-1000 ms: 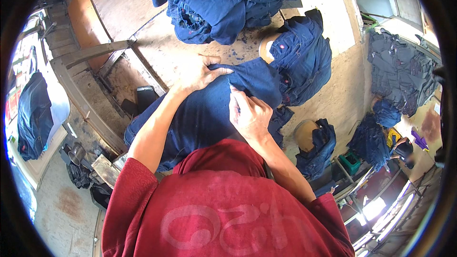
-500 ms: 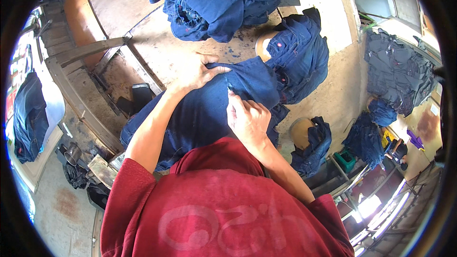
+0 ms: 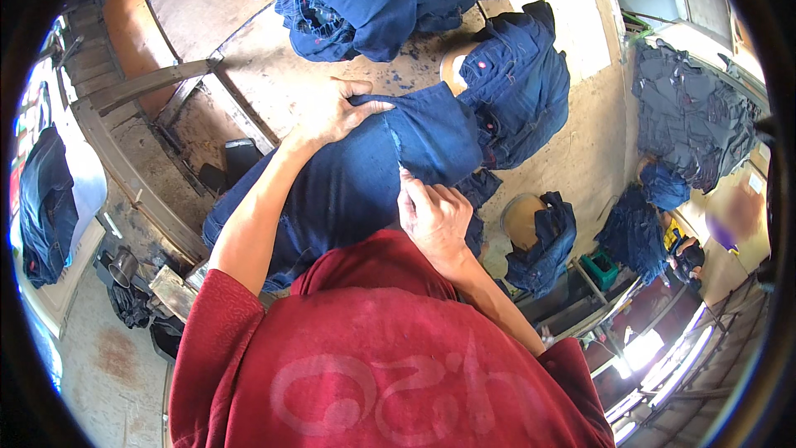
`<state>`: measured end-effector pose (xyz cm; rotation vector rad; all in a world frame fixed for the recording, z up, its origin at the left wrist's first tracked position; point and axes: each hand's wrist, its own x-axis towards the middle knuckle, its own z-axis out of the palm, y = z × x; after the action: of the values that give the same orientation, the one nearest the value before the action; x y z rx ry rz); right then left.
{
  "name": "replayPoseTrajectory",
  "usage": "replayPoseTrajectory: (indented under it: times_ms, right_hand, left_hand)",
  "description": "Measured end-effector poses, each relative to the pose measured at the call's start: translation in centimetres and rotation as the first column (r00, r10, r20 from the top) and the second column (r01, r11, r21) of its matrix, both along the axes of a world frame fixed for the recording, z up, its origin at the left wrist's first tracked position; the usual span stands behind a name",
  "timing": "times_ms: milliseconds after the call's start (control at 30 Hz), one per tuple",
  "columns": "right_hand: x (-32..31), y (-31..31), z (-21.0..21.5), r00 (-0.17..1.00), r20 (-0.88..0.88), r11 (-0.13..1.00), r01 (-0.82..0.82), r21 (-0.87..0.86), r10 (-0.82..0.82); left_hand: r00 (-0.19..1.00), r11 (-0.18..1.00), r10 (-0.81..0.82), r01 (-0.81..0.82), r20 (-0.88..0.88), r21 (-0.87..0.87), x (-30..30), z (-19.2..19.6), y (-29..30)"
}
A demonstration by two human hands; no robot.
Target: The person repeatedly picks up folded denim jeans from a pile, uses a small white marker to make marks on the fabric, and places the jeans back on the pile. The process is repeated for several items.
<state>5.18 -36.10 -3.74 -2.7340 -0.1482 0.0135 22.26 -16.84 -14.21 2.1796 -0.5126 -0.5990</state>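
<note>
A dark blue denim garment (image 3: 332, 191) lies spread in front of me across my lap. My left hand (image 3: 336, 112) pinches its far edge between thumb and fingers. A pale, frayed line (image 3: 394, 137) runs down the cloth from that edge. At the lower end of this line is my right hand (image 3: 435, 216), with thumb and forefinger pressed together against the denim. Whatever sits between those fingertips is too small to make out.
Beyond my hands rises a heap of blue denim garments (image 3: 381, 0). More denim (image 3: 518, 83) drapes over a round stool at the right, and another piece (image 3: 543, 245) over a second stool (image 3: 521, 220). Dark garments (image 3: 692, 116) lie farther right. A wooden frame (image 3: 149, 87) stands left.
My right hand has moved slightly down along the cloth toward me, and more of the pale line shows. My left hand keeps its pinch on the edge. The view has shifted a little.
</note>
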Motion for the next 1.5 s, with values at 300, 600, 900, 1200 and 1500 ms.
replayPoseTrajectory:
  times_ms: [300, 600, 900, 1200, 1500]
  right_hand:
    - [-1.9, -0.7, 0.4, 1.000, -0.011, 1.000, -0.003, 0.000, 0.003]
    - [-3.6, -1.3, -0.1, 1.000, -0.012, 1.000, -0.027, -0.007, 0.027]
    - [-4.1, -1.6, -0.7, 0.999, 0.016, 0.999, -0.034, 0.005, 0.034]
    - [-3.8, -1.4, 0.8, 0.999, -0.025, 0.998, 0.027, 0.063, -0.025]
    - [-1.7, -4.9, 2.2, 0.837, -0.455, 0.677, 0.525, 0.515, -0.303]
  left_hand:
    - [1.000, 1.000, -0.016, 0.016, -0.004, 0.009, 0.1, -0.1, 0.1]
    - [0.999, 0.998, 0.033, -0.034, -0.010, -0.046, -0.2, 0.1, -0.1]
    - [0.999, 0.999, 0.042, -0.042, -0.016, 0.013, -0.3, 0.3, 0.0]
    - [0.969, 0.996, 0.073, -0.084, 0.235, 0.037, -0.4, 2.0, -0.1]
    - [0.886, 0.957, 0.244, -0.285, 0.394, 0.048, -9.0, 11.0, -0.4]
